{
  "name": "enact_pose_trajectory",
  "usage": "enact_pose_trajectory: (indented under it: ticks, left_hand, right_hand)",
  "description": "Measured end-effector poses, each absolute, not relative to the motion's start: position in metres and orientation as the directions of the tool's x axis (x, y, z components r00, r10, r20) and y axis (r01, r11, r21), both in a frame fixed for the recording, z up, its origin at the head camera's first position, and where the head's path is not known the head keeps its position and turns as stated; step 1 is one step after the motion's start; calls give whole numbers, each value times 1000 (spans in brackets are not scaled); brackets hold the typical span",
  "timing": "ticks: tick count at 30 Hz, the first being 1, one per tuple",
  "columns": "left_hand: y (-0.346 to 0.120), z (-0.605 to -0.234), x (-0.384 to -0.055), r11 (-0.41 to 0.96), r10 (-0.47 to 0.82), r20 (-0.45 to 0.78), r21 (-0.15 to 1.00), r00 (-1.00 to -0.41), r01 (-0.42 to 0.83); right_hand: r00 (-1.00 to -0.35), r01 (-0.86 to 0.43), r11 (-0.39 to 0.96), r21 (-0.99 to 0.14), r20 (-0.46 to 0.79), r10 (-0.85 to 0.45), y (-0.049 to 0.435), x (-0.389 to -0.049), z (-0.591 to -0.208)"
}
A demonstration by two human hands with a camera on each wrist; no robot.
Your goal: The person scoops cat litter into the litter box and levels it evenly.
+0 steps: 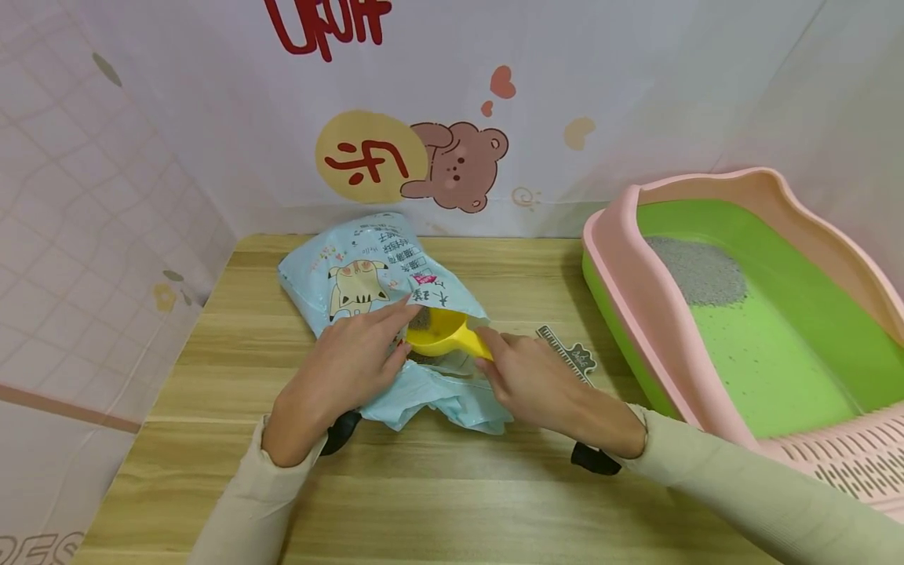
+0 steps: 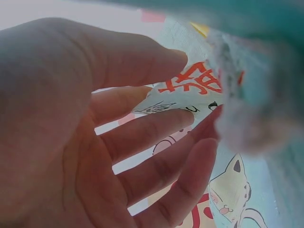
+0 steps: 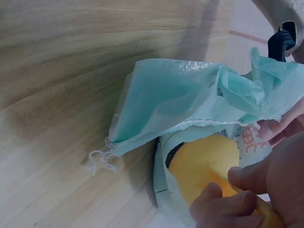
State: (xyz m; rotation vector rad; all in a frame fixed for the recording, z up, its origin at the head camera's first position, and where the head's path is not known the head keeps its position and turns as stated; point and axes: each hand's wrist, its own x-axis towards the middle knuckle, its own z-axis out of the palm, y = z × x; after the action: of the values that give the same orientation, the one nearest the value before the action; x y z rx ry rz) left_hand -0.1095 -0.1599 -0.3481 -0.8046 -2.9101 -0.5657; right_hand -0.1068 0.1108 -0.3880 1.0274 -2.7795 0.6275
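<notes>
A light blue plastic bag [image 1: 360, 251] with a printed cartoon cat lies on the wooden table, its torn mouth facing the person. At that mouth my left hand [image 1: 342, 365] holds the bag's side edge between thumb and fingers. The left wrist view shows printed bag film [image 2: 197, 85] between them. My right hand [image 1: 533, 380] grips the handle of a yellow scoop [image 1: 432, 343], whose bowl is inside the bag opening. Some grey granules [image 1: 422, 318] show by the bowl; the bag hides the rest. The right wrist view shows the scoop [image 3: 204, 161] below the bag's loose flap [image 3: 175, 95].
To the right stands a green litter box with a pink rim [image 1: 660, 306]; grey granules [image 1: 699, 271] are heaped at its far left. A dark ruler-like piece [image 1: 565, 355] lies between bag and box. Behind the table [image 1: 424, 502] rises a printed wall covering [image 1: 551, 188].
</notes>
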Motion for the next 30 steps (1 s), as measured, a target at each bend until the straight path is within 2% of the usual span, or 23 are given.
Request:
enact_pose_trajectory:
  ticks: [16, 30]
  left_hand:
    - [-162, -348, -108, 799, 483, 166, 318, -860, 510]
    - [-161, -347, -108, 799, 483, 160, 320, -861, 509]
  right_hand:
    - [-760, -647, 682, -340, 227, -608, 80, -127, -389]
    - [-756, -654, 687, -315, 262, -600, 108, -102, -400]
